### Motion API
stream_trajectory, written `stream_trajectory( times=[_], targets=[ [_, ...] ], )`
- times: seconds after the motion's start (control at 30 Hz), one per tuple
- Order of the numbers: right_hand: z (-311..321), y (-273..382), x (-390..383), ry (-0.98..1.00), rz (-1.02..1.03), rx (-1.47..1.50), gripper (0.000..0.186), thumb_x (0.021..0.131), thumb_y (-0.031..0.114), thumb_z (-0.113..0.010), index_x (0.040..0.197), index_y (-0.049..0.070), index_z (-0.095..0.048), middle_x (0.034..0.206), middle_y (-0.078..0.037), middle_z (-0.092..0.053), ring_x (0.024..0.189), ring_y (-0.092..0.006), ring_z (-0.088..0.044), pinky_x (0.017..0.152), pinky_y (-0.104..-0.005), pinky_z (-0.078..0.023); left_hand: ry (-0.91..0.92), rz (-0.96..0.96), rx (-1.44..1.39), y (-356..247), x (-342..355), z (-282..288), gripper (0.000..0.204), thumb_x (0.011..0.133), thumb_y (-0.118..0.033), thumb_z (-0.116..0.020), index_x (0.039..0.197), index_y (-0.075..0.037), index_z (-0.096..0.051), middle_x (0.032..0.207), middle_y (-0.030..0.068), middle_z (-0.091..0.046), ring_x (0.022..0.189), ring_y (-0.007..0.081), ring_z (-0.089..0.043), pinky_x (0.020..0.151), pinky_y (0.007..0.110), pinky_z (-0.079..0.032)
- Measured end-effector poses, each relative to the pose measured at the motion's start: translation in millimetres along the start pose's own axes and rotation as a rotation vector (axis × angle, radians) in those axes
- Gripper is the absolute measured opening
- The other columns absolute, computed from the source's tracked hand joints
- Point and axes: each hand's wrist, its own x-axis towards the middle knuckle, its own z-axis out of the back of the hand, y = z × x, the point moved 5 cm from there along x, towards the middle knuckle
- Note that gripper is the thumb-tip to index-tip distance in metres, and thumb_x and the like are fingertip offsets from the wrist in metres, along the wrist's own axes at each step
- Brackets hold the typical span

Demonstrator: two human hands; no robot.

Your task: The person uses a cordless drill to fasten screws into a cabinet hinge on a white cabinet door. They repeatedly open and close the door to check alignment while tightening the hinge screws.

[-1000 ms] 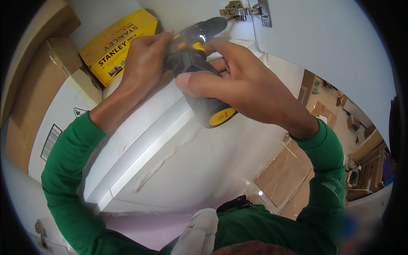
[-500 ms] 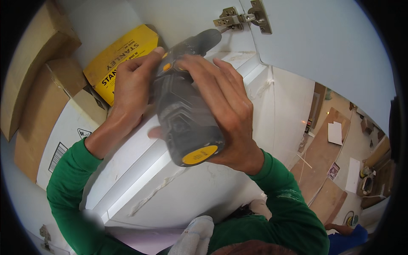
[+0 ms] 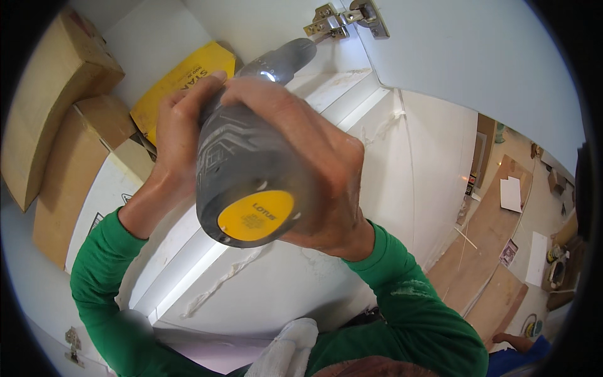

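A black cordless drill (image 3: 245,151) with a yellow end label fills the middle of the view, tilted away from me. My right hand (image 3: 320,151) wraps round its right side and top, fingers reaching over the body. Against its left side, my left hand (image 3: 176,125) is closed on the drill, thumb up; its other fingers are mostly hidden behind the tool. A bit runs from the chuck to a metal cabinet hinge (image 3: 326,24). This hinge joins the white side panel to a white door (image 3: 465,56). A small light glows on the drill near the chuck.
Cardboard boxes (image 3: 56,94) and a yellow box (image 3: 151,107) lie at left inside the cabinet. Another hinge (image 3: 73,347) sits at lower left. Beyond the door, wooden boards (image 3: 483,232) cover part of the floor. Another person's hand (image 3: 512,342) shows at lower right.
The drill's rear end has swung left and up toward me, with both hands moving along. The drill's light now shows. The hinge sits slightly further left in view.
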Motion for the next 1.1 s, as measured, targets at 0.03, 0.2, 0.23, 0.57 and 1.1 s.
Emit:
stream_trajectory(
  times=[0.03,0.2,0.23,0.57,1.1],
  targets=[
    [-1,1,1,-0.004,0.018,0.007,0.061,0.072,0.003,-0.087,0.126,0.005,-0.061,0.110,-0.015,-0.072,0.096,-0.0401,-0.077,0.086,-0.0465,-0.065,-0.011,0.017,-0.043,3,2,1,0.040,0.104,-0.033,-0.068,0.116,0.004,-0.078,0.106,0.0113,-0.076,0.087,0.0154,-0.072,0.084,0.028,-0.057],
    [-4,3,-1,-0.042,-0.013,0.055,0.060,0.069,-0.002,-0.087,0.123,0.009,-0.063,0.108,-0.011,-0.072,0.094,-0.0375,-0.077,0.083,-0.0464,-0.065,-0.019,-0.209,0.073,10,-4,2,0.040,0.107,-0.032,-0.063,0.121,0.003,-0.078,0.111,0.0127,-0.075,0.096,0.0158,-0.072,0.092,0.028,-0.056],
    [-3,3,-1,-0.043,-0.032,0.080,0.059,0.069,-0.002,-0.087,0.122,0.010,-0.063,0.108,-0.010,-0.072,0.094,-0.0366,-0.077,0.082,-0.0460,-0.065,-0.044,-0.295,0.233,7,-8,1,0.041,0.107,-0.032,-0.062,0.122,0.003,-0.078,0.112,0.0125,-0.075,0.098,0.0158,-0.072,0.093,0.029,-0.056],
    [-3,4,-2,-0.055,-0.052,0.132,0.053,0.070,0.001,-0.091,0.116,0.012,-0.068,0.109,-0.005,-0.074,0.097,-0.0298,-0.077,0.083,-0.0399,-0.064,-0.048,-0.129,0.028,-3,-17,-9,0.044,0.108,-0.033,-0.060,0.123,0.003,-0.078,0.116,0.0116,-0.076,0.106,0.0166,-0.070,0.097,0.030,-0.054],
    [-2,5,-6,0.026,-0.188,-0.244,0.074,0.069,0.022,-0.100,0.130,0.003,-0.063,0.117,-0.014,-0.067,0.101,-0.0338,-0.069,0.085,-0.0410,-0.059,-0.047,0.037,-0.001,-8,-3,1,0.052,0.101,-0.043,-0.076,0.116,0.007,-0.079,0.095,0.0097,-0.076,0.083,0.0144,-0.071,0.077,0.027,-0.056]
  ],
)
